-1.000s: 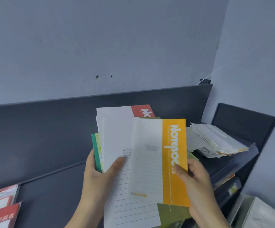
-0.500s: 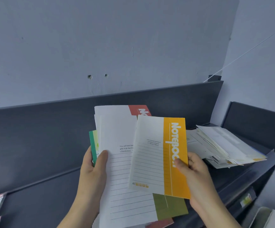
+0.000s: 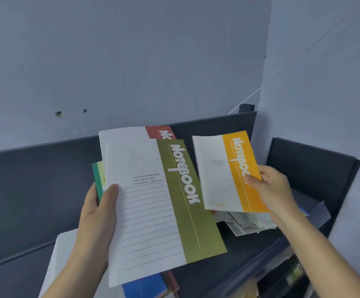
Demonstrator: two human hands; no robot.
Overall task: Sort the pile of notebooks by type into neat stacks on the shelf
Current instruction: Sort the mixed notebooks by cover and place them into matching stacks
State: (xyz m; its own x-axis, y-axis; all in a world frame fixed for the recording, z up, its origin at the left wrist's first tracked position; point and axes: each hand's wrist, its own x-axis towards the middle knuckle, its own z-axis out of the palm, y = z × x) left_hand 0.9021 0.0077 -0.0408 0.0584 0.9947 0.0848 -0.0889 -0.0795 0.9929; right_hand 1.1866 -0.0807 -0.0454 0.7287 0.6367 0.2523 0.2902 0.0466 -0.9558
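You look to be in the sorting-out step, with one book separated from the bundle and not yet set down. Your right hand (image 3: 271, 190) pinches the orange notebook (image 3: 224, 173) at its right edge, thumb across the orange band and fingers curled behind the cover. The book hangs upright right of centre in the frame, clear of everything else. Your left hand (image 3: 97, 211) grips the fanned bundle at its left edge, thumb pressed on the white ruled cover of the olive notebook (image 3: 174, 201), which lies on top. Behind it a red notebook (image 3: 159, 132) peeks out at top centre, and the spine of a green notebook (image 3: 98, 179) shows just beside your thumb. A narrow gap separates the orange book from the olive one; they do not touch. Just below the orange book, at lower right, a loose pile of pale notebooks (image 3: 245, 222) sprawls on the dark shelf (image 3: 239, 254), and a blue notebook (image 3: 144, 284) lies at lower centre under the bundle. No orange stack is visible, so I judge your next move calls for choosing a bare patch of shelf and laying the book flat, square to the edge. The one-sided pinch may let the thin cover droop or twist as you lower it.
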